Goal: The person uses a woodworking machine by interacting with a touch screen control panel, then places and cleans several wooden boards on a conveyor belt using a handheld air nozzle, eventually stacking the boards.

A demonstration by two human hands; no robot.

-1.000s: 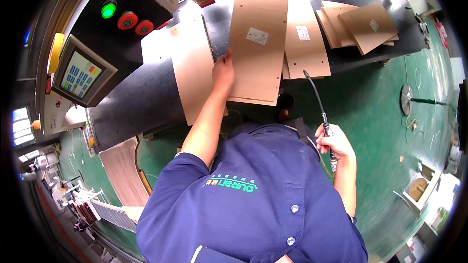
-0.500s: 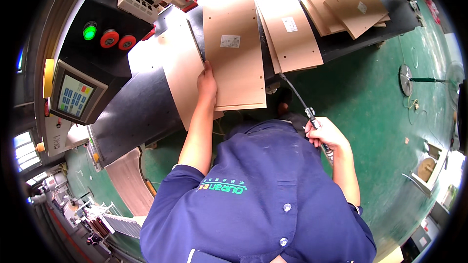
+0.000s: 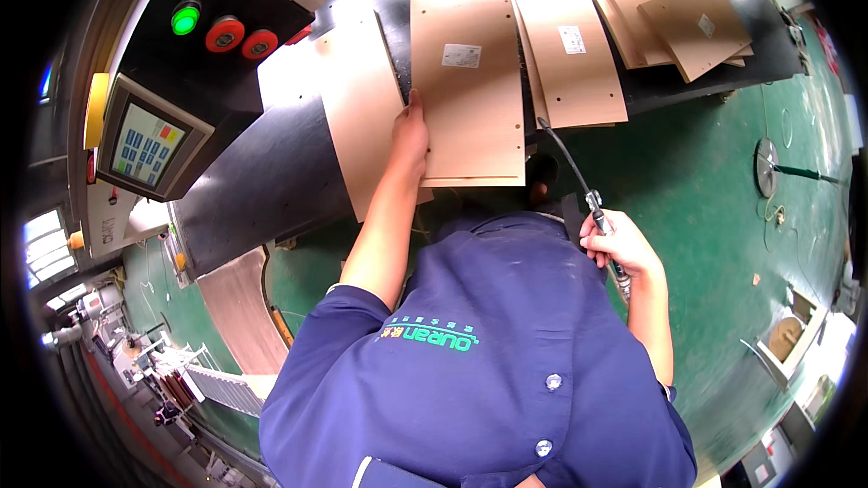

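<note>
My left hand (image 3: 410,140) grips the left edge of a wooden board (image 3: 472,113) with a white label, its thumb lying along that edge. Held in my closed right hand (image 3: 624,242) is an air blow gun (image 3: 597,208) with a long, thin, bent nozzle. The nozzle's tip is close to the near left corner of a labelled board (image 3: 579,81) on the right; whether it touches cannot be made out. Left of the gripped board lies another wooden board (image 3: 353,117), partly behind my forearm.
The boards lie on a black worktable (image 3: 262,181). Smaller panels (image 3: 692,32) are stacked at its far right. At left stands a control box with a green light (image 3: 185,16), red buttons (image 3: 225,33) and a screen (image 3: 152,146). The floor (image 3: 705,181) is green.
The whole view has shifted, so the table and boards appear farther right and slightly higher. Both hands keep their hold on the board and the air blow gun.
</note>
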